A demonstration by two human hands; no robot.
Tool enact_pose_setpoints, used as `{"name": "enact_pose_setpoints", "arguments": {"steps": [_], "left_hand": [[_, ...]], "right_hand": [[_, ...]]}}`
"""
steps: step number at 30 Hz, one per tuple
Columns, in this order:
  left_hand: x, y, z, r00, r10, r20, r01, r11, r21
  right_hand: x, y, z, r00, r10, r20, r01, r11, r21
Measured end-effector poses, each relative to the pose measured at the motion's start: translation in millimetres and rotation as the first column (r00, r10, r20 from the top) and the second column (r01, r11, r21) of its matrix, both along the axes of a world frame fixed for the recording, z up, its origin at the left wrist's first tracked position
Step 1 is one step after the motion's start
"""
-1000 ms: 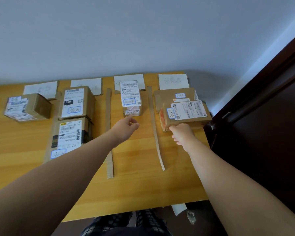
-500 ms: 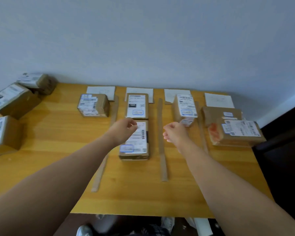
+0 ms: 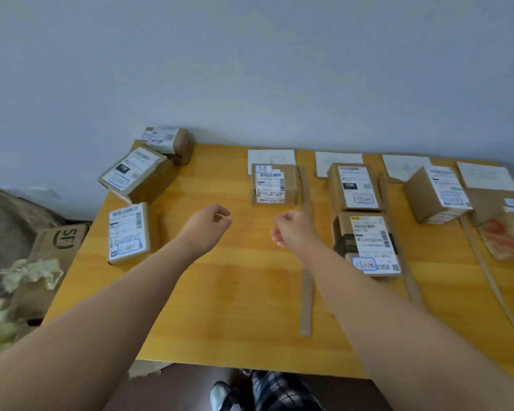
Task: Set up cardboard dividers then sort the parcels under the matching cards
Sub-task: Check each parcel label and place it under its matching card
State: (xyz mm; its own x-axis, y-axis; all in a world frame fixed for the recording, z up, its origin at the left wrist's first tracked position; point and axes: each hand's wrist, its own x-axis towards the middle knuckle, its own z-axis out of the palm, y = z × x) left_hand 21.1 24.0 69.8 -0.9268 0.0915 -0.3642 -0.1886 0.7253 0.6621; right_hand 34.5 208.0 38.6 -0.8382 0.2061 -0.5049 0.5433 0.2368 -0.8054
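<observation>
Several white cards lie along the back edge of the wooden table [image 3: 226, 304]; the leftmost card [image 3: 271, 157] has one small parcel [image 3: 272, 185] below it. Three cardboard divider strips, the nearest one [image 3: 306, 292], separate the columns. Two parcels [image 3: 355, 186] [image 3: 368, 243] lie in the second column, one parcel [image 3: 438, 192] in the third, flat parcels [image 3: 505, 232] at the right edge. Three unsorted parcels [image 3: 128, 231] [image 3: 137, 173] [image 3: 168, 140] sit at the table's left. My left hand [image 3: 209, 228] and my right hand [image 3: 293, 229] hover loosely curled over the table, holding nothing.
Left of the table, on the floor, stands a brown cardboard box [image 3: 58, 243] marked SF with crumpled pale packing paper [image 3: 31, 274] beside it. A plain wall runs behind the table. My legs and a shoe [image 3: 220, 394] show under the front edge.
The view has swung left, bringing the unsorted parcels into sight. My right hand has let go of the flat parcel at the right, and both hands have travelled left over the table.
</observation>
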Motion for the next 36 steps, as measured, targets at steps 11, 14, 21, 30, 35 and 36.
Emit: {"name": "enact_pose_setpoints", "arguments": {"steps": [11, 14, 21, 30, 35, 36], "left_hand": [[-58.2, -73.3, -16.5, 0.995, 0.064, -0.071, -0.073, 0.989, -0.125], [-70.6, -96.1, -24.0, 0.992, 0.102, -0.077, -0.118, 0.962, -0.245], [-86.9, -150.6, -31.6, 0.994, 0.109, -0.016, -0.106, 0.906, -0.410], [-87.2, -240.1, -53.3, 0.933, 0.237, 0.272, -0.226, 0.972, -0.072], [-74.6, -250.3, -63.8, 0.864, 0.068, 0.499, -0.151, 0.981, 0.126], [-73.1, -250.2, -65.8, 0.868, 0.051, 0.495, -0.148, 0.976, 0.159]], "right_hand": [[-60.5, -53.1, 6.4, 0.989, 0.150, -0.012, -0.149, 0.986, 0.071], [-67.4, -70.4, 4.8, 0.989, 0.149, 0.002, -0.149, 0.987, 0.064], [-67.5, -117.5, -5.2, 0.996, 0.063, 0.055, -0.066, 0.997, 0.038], [-39.5, -209.6, -32.5, 0.980, -0.025, 0.197, 0.034, 0.998, -0.044], [-21.8, -249.7, -31.3, 0.970, 0.065, 0.232, -0.052, 0.997, -0.062], [-19.6, -254.0, -30.5, 0.970, 0.088, 0.229, -0.073, 0.995, -0.072]]}}
